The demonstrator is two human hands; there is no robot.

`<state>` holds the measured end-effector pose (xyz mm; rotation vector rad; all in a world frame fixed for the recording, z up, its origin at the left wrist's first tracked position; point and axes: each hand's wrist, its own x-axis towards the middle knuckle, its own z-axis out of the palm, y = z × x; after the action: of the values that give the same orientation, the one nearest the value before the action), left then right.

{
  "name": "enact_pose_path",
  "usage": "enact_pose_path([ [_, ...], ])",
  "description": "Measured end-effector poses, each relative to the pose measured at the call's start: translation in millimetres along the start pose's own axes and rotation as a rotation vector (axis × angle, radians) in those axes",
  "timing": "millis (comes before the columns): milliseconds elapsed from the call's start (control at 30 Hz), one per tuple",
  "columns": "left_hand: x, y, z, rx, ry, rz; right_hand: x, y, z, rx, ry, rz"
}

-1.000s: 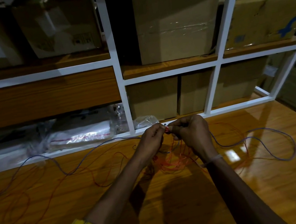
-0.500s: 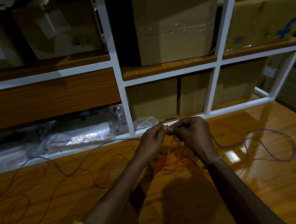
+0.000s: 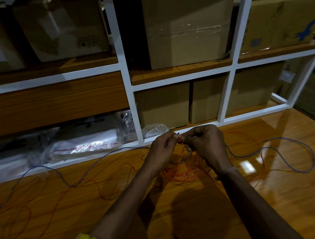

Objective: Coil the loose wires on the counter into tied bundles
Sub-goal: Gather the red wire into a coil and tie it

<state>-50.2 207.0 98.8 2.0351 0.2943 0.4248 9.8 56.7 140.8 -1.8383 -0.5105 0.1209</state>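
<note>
Thin red wire (image 3: 183,174) lies tangled on the wooden counter (image 3: 188,217) below my hands and spreads in loose loops to the left. A blue wire (image 3: 296,167) runs along the counter's back edge and loops at the right. My left hand (image 3: 162,148) and my right hand (image 3: 203,143) meet above the tangle, fingertips together. Both pinch a small red wire end (image 3: 179,137) between them. Strands hang from the hands down to the counter.
A white shelf frame (image 3: 132,102) rises right behind the counter, filled with cardboard boxes (image 3: 185,26). Clear plastic bags (image 3: 86,144) lie in the lowest left shelf. Bright glare marks the counter at the right.
Both hands stay together on the wire end, hardly shifted. The wires on the counter lie as before.
</note>
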Motion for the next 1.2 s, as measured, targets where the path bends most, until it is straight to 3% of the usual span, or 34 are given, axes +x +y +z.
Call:
enact_pose_path([
  [333, 0, -1, 0, 0.1, -0.011, 0.066, 2, 6, 2, -0.007, 0.023, -0.01],
  [567, -3, 0, -2, 0.208, -0.015, 0.154, 4, 9, 5, 0.132, 0.062, 0.06],
  [867, -3, -4, -5, 0.21, -0.015, 0.187, 8, 17, 1, 0.196, -0.065, 0.12],
  [1200, -6, -3, -4, 0.287, -0.027, 0.245, 10, 20, 2, 0.264, -0.049, 0.177],
])
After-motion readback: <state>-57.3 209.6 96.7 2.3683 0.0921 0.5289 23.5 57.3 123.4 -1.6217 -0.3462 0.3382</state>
